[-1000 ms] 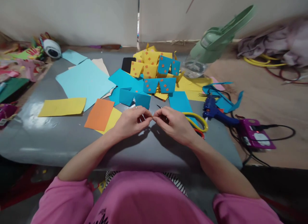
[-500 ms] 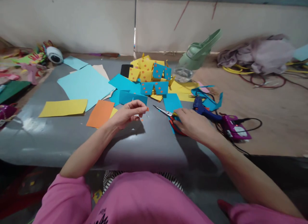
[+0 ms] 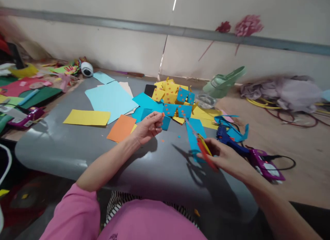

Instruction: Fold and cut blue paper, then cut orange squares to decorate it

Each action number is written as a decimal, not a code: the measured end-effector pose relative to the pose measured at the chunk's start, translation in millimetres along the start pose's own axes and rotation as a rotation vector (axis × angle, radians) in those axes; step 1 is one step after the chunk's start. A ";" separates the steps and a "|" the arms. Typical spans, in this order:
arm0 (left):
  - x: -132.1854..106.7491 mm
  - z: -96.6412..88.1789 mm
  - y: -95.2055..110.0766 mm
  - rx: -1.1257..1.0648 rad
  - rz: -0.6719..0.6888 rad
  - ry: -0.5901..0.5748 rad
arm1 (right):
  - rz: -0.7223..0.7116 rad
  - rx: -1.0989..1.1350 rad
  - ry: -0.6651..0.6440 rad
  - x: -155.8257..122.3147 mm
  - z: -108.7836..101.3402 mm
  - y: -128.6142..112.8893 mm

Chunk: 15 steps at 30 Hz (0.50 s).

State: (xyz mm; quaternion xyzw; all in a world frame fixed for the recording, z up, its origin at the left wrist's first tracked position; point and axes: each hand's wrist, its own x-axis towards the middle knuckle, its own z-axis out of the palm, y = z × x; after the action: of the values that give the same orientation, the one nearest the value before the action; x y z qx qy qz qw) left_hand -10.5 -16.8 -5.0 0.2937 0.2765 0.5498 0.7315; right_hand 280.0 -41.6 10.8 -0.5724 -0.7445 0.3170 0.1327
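Observation:
My left hand (image 3: 149, 127) is lifted over the grey table (image 3: 77, 147), fingers curled and pinched on a tiny orange paper scrap that barely shows. My right hand (image 3: 227, 157) grips red and yellow scissors (image 3: 203, 148) by the handles, raised off the table, blades pointing up and left toward a pile of blue and yellow paper pieces with orange dots (image 3: 174, 99). A strip of blue paper (image 3: 194, 135) lies under the scissors. Tiny orange bits lie scattered on the table between my hands.
Light blue sheet (image 3: 110, 99), yellow sheet (image 3: 87, 118) and orange sheet (image 3: 121, 128) lie at the left. A blue glue gun (image 3: 228, 140) and a purple device with cables (image 3: 265, 161) sit at the right. A green jug (image 3: 221, 83) stands behind.
My right hand has picked the scissors up off the table. My left hand stayed raised and pinched. The view has tilted up and swung.

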 end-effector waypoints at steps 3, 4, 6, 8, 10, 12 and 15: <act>0.6 -1.4 -0.8 -0.061 -0.014 0.005 | -0.080 0.362 -0.069 -0.1 18.2 -14.7; 0.6 -1.8 -1.2 -0.080 -0.021 0.002 | -0.120 0.500 -0.127 2.2 26.3 -19.0; 0.3 -2.3 -1.6 -0.131 -0.018 0.012 | -0.227 0.690 -0.265 8.7 42.0 -25.1; 0.2 -2.6 -1.1 -0.188 -0.006 0.041 | -0.293 0.761 -0.369 14.9 53.6 -27.9; 0.5 -2.8 0.3 -0.218 0.000 0.081 | -0.330 0.766 -0.433 18.3 60.0 -28.4; 0.8 -2.9 1.8 -0.205 0.003 0.114 | -0.344 0.761 -0.478 18.6 62.4 -27.5; 1.0 -3.0 2.8 -0.183 0.002 0.139 | -0.318 0.754 -0.519 16.6 63.5 -24.8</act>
State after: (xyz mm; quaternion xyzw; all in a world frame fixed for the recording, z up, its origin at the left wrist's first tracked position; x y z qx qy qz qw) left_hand -14.3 -14.8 -5.1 0.1872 0.2747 0.5924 0.7338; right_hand 220.2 -50.0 -24.9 -0.2654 -0.6644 0.6730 0.1878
